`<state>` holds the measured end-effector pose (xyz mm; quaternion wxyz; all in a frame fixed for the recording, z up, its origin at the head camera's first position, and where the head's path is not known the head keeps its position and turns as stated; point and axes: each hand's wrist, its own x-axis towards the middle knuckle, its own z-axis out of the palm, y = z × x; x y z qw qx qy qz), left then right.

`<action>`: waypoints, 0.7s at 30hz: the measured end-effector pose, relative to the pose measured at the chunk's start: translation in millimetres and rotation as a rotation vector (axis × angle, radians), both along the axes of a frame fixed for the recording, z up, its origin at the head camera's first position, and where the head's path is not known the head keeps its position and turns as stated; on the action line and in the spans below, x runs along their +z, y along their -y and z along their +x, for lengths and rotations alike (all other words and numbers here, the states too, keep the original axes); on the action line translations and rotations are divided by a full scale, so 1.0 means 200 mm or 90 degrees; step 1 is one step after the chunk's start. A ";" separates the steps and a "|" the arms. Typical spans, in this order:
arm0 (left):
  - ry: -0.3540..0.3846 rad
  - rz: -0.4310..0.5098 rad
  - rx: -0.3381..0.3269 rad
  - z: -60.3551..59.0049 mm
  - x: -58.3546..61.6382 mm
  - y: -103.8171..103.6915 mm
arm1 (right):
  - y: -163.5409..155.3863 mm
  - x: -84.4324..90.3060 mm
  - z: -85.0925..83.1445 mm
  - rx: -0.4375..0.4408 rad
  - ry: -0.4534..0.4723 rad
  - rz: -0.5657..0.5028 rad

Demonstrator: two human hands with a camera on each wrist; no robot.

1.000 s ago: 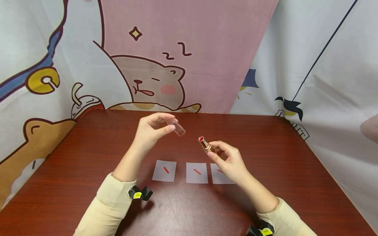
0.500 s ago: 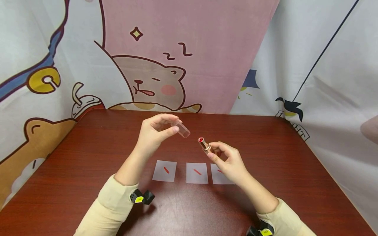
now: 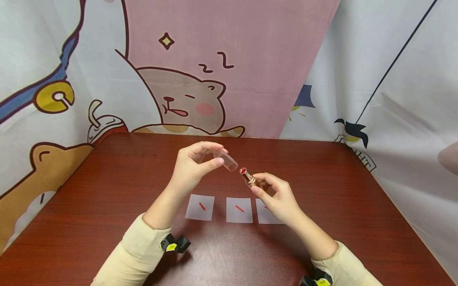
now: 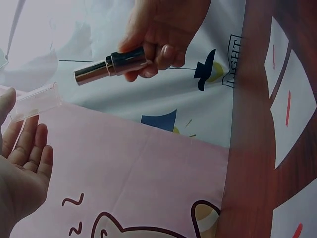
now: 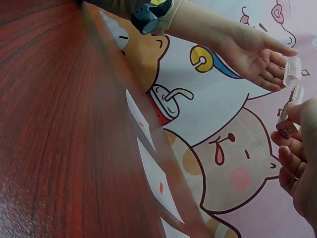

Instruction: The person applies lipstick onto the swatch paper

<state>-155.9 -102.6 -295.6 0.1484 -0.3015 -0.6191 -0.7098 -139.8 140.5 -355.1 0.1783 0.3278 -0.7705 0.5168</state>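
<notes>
My left hand (image 3: 195,165) pinches a clear lipstick cap (image 3: 229,161) between thumb and fingers, its free end tilted down to the right. In my right hand (image 3: 277,194) is a gold lipstick tube (image 3: 249,178), gripped by its base, with a red tip showing at the top. Cap and tube face each other with a small gap between them. The left wrist view also has the cap (image 4: 37,101) and the lipstick (image 4: 110,65) apart. From the right wrist, the base of the lipstick (image 5: 287,124) shows between thumb and fingers, just below the cap (image 5: 292,71).
On the brown table (image 3: 107,190) lie three white paper squares: a left one (image 3: 193,210), a middle one (image 3: 233,216) and a right one (image 3: 266,217) partly behind the right hand. Each bears a red stroke. A printed cartoon curtain (image 3: 250,79) hangs behind the table.
My left hand has moved right and slightly down with the cap, bringing it closer to the lipstick. The right hand stays almost still.
</notes>
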 end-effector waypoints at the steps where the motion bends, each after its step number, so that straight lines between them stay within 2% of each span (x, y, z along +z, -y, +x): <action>1: 0.000 -0.002 0.000 0.00 0.00 0.00 | 0.00 0.00 0.00 0.000 0.003 0.001; 15: 0.006 -0.022 0.001 0.02 -0.02 -0.05 | 0.01 0.00 0.00 0.005 -0.009 0.003; 21: 0.009 -0.026 0.005 0.02 -0.03 -0.06 | 0.04 0.10 0.06 0.005 -0.019 0.015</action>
